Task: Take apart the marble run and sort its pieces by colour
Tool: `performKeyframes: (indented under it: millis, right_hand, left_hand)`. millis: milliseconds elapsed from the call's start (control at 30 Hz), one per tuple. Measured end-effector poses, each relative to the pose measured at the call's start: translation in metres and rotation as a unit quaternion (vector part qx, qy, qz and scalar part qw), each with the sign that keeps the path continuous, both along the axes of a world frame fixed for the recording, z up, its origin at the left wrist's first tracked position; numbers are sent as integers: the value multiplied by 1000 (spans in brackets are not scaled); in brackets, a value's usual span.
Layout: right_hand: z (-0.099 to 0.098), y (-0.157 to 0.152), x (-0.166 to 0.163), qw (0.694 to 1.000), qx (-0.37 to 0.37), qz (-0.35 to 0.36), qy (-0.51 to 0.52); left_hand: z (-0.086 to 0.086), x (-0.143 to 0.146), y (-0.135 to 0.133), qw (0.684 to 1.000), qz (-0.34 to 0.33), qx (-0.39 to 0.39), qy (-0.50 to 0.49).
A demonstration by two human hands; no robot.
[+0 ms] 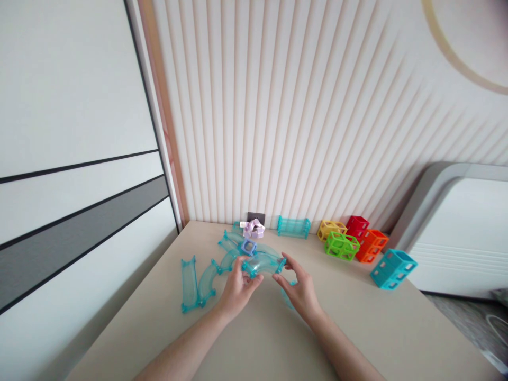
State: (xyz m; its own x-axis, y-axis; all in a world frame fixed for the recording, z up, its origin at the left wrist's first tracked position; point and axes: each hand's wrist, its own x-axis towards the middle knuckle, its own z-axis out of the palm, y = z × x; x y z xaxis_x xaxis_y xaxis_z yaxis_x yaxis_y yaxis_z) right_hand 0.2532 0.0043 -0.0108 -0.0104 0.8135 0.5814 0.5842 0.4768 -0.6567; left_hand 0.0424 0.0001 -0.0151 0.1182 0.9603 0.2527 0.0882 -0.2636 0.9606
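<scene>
Between my two hands is a curved, see-through teal track piece [262, 263], raised over the table. My left hand [239, 286] grips its left end with thumb and fingers. At the other end, my right hand [296, 283] pinches it the same way. More teal track pieces lie to the left and behind, among them a straight one [189, 283] and a curved one [207, 283]. A small blue-violet square block [248, 247] sits just behind the held piece. Partly hidden under my right hand is another teal piece [288, 296].
Along the wall stand a lilac item [254, 228] and a teal track piece [293, 226]. To the right are open-sided blocks: yellow [331, 229], green [342, 245], red [357, 226], orange [372, 245] and teal [393, 269]. A white cabinet [79, 254] borders the table [254, 344] on the left.
</scene>
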Motion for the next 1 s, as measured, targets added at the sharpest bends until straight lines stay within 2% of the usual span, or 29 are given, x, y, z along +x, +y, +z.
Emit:
performKeyframes:
  millis: [133,400,767,1000]
  right_hand:
    - [-5,2,-1,1000,-7,6,18]
    - [-10,4,-4,999,-16,24,32]
    - [-10,8,3,1000,5,-20,-7]
    - [-12,8,7,999,-12,-19,-42]
  left_hand:
    - [-5,2,2,999,-23,-20,-42]
    - [-11,2,4,999,-16,-22,-33]
    - [-8,1,8,993,77,72,48]
    - [-12,-2,12,991,83,95,35]
